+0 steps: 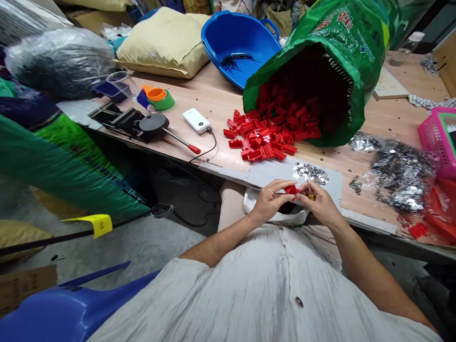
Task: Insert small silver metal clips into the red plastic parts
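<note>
My left hand (269, 202) pinches a small red plastic part (291, 190) over the front edge of the table. Close beside it, the fingers of my right hand (318, 202) are closed round a small tool with a yellow handle (311, 195) and a thin metal shaft; its exact kind is too small to tell. My right fingertips meet the red part's right side. Just beyond my hands, a pile of small shiny metal pieces (311, 173) lies on a grey board (333, 183). Farther back, many loose red plastic parts (265, 137) spill from a green sack (356, 57).
Left on the table are a white power bank (196, 120) with a cable and a black lever device (135, 124). A blue basin (242, 38) stands behind. To the right lie a clear bag of metal pieces (402, 173) and a pink basket (432, 140).
</note>
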Demonstrator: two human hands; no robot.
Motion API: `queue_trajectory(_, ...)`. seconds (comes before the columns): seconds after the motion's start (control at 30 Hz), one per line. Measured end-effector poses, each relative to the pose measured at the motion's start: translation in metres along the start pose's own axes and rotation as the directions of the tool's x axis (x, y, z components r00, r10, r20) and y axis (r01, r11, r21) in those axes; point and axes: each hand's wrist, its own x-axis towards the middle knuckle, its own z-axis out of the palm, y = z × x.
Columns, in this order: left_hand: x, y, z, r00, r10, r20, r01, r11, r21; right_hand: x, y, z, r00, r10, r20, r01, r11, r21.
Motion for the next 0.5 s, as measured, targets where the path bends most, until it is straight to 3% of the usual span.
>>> queue_trajectory(0.13, 0.001, -0.003, 0.002, 0.989, -0.144, -0.035, 0.135, 0.974, -0.182, -0.004, -0.004, -0.001, 0.997, 0.071, 0.024, -0.072, 0.995, 0.069)
queue_trajectory(0.27, 0.001, -0.005, 0.003, 0.965, -0.262, 0.01, 0.243, 0.88, -0.409, -0.01, -0.006, -0.005, 0.995, 0.088, 0.053, -0.094, 0.989, 0.111)
queue_trajectory(0.5, 0.001, -0.007, 0.005, 0.958, -0.283, 0.049, 0.273, 0.843, -0.463, -0.012, -0.001, -0.002, 0.997, 0.075, 0.037, -0.077, 0.995, 0.055)
